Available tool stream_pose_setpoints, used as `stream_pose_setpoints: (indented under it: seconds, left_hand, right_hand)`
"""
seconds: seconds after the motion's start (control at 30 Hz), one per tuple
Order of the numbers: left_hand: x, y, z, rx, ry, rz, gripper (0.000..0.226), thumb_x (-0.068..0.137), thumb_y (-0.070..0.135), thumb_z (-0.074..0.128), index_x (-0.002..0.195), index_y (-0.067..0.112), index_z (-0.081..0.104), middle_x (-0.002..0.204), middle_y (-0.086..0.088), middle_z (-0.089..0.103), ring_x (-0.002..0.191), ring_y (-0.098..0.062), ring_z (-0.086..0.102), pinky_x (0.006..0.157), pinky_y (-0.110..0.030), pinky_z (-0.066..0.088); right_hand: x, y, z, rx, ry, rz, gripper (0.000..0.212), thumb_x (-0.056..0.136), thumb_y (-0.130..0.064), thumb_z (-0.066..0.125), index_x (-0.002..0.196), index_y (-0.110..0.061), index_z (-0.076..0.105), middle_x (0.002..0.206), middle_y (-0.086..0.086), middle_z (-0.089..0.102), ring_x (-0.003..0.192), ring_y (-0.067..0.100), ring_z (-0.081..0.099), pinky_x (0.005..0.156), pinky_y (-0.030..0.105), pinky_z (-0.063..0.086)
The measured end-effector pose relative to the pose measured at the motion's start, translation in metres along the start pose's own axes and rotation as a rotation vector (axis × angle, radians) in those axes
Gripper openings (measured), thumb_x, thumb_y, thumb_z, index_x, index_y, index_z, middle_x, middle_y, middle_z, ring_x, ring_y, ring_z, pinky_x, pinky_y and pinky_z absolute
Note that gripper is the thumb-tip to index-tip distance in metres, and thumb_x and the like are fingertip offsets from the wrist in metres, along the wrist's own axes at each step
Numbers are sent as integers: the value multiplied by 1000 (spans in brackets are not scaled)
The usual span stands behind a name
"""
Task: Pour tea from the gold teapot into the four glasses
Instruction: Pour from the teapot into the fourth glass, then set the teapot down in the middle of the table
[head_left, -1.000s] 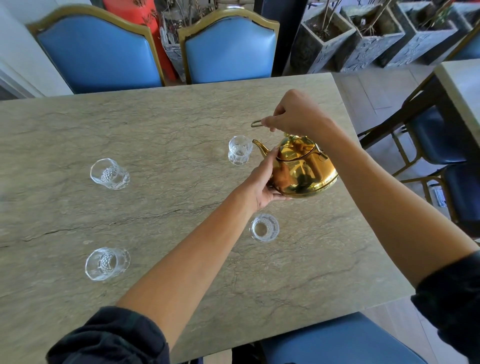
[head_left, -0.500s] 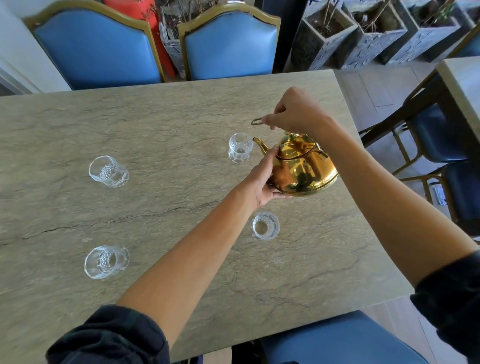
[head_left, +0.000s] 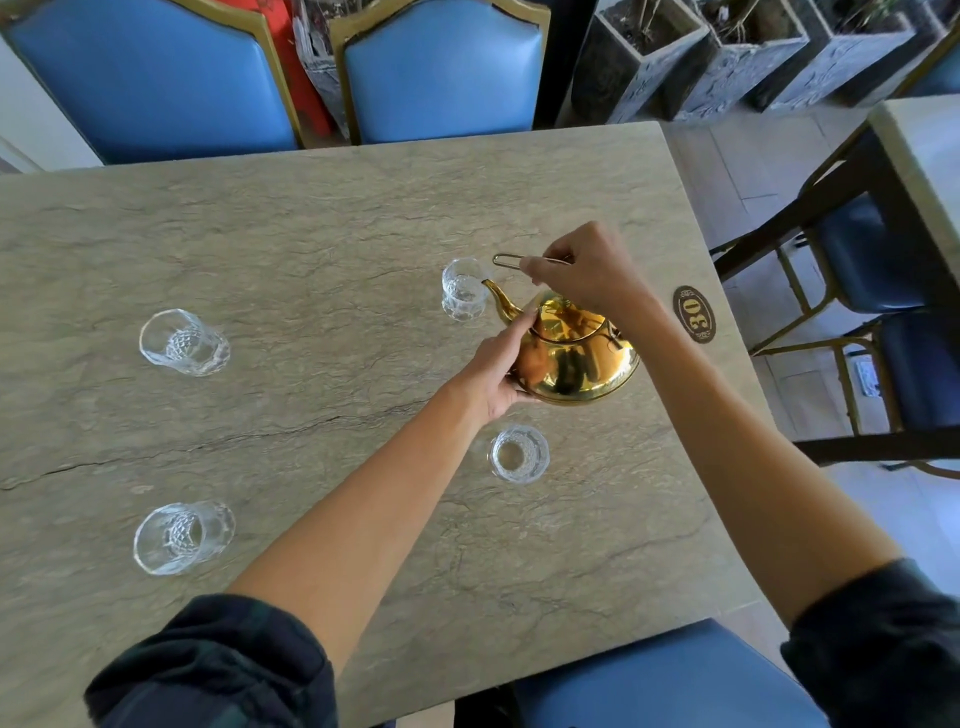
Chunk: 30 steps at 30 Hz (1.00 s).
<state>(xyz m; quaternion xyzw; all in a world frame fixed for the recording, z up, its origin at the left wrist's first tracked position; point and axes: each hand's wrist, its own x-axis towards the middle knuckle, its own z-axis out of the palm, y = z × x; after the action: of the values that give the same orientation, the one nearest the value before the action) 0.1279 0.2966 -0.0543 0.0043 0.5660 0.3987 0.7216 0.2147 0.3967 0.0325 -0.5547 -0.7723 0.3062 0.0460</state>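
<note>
On the veined stone table (head_left: 311, 234), four cut-crystal glasses stand apart: two at left (head_left: 183, 343) (head_left: 182, 538), one near (head_left: 519, 453), one farther (head_left: 463, 289), the tilted round gold metal teapot (head_left: 576, 358) between those two.

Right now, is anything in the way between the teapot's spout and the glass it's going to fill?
No, nothing visible is in the way. The gold teapot is held by the right hand on its handle and the left hand on its side. Its spout tip is already right at the rim of the far glass.
</note>
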Motion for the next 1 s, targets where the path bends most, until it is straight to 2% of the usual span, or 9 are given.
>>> stream_pose_setpoints:
  seconds: [0.07, 0.13, 0.17, 0.33, 0.47, 0.67, 0.77, 0.9, 1.0]
  left_hand:
    - [1, -1, 1, -4, 15, 17, 82, 86, 62, 78, 149, 16, 52, 142, -17, 64, 127, -39, 65, 90, -62, 62]
    - [3, -3, 1, -5, 29, 35, 94, 75, 63, 85, 148, 16, 49, 143, -18, 63, 124, -37, 66, 70, -52, 66]
    - [3, -3, 1, -6, 33, 46, 99, 71, 63, 87, 149, 17, 45, 144, -18, 61, 123, -37, 67, 67, -50, 66]
    - [-14, 6, 2, 27, 31, 104, 80, 90, 51, 80, 147, 20, 33, 144, -14, 58, 126, -34, 64, 97, -60, 55]
    - [-39, 16, -2, 98, 18, 147, 77, 91, 55, 77, 148, 25, 35, 143, -8, 60, 116, -26, 65, 81, -46, 52]
    - [-86, 26, -16, 185, 33, 251, 70, 93, 58, 73, 149, 30, 42, 135, -3, 65, 115, -22, 66, 105, -56, 52]
    - [-116, 27, -29, 240, 59, 302, 64, 94, 59, 71, 146, 32, 47, 126, 1, 68, 114, -21, 67, 103, -53, 54]
    - [-152, 27, -56, 333, 88, 360, 68, 93, 60, 71, 150, 30, 49, 129, -3, 69, 113, -22, 69, 88, -42, 57]
    - [-173, 17, -77, 376, 123, 369, 72, 92, 62, 71, 151, 28, 49, 128, -5, 71, 111, -23, 70, 90, -42, 58]
  right_hand:
    - [-4, 5, 0, 32, 11, -5, 40, 93, -41, 71, 85, -3, 81, 65, 14, 67, 46, 11, 41, 47, 26, 30]
    - [-10, 8, -2, 68, 42, -23, 40, 93, -41, 70, 83, -3, 81, 71, 20, 73, 50, 13, 45, 50, 28, 32]
    - [-13, 10, -3, 83, 62, -33, 41, 92, -41, 70, 81, -3, 80, 72, 20, 73, 51, 13, 46, 52, 29, 34]
    - [-32, 5, -15, 160, 154, -69, 39, 91, -42, 70, 77, -7, 78, 60, 4, 64, 52, 14, 52, 53, 29, 39]
    - [-52, -12, -30, 228, 200, -81, 38, 93, -42, 68, 72, -11, 74, 57, 2, 63, 48, 10, 51, 51, 27, 40]
    - [-95, -50, -53, 365, 147, -117, 37, 99, -37, 65, 81, -6, 74, 61, 10, 65, 49, 16, 55, 49, 29, 44]
    - [-119, -68, -58, 516, 54, -122, 35, 100, -32, 66, 82, -3, 72, 56, 7, 63, 40, 14, 49, 44, 22, 42]
    - [-146, -92, -48, 645, -50, -102, 29, 103, -27, 62, 84, -8, 73, 50, 2, 59, 36, 13, 45, 38, 18, 39]
    - [-163, -106, -32, 695, -99, -103, 27, 104, -24, 60, 90, -6, 73, 50, 1, 60, 36, 12, 46, 38, 19, 40]
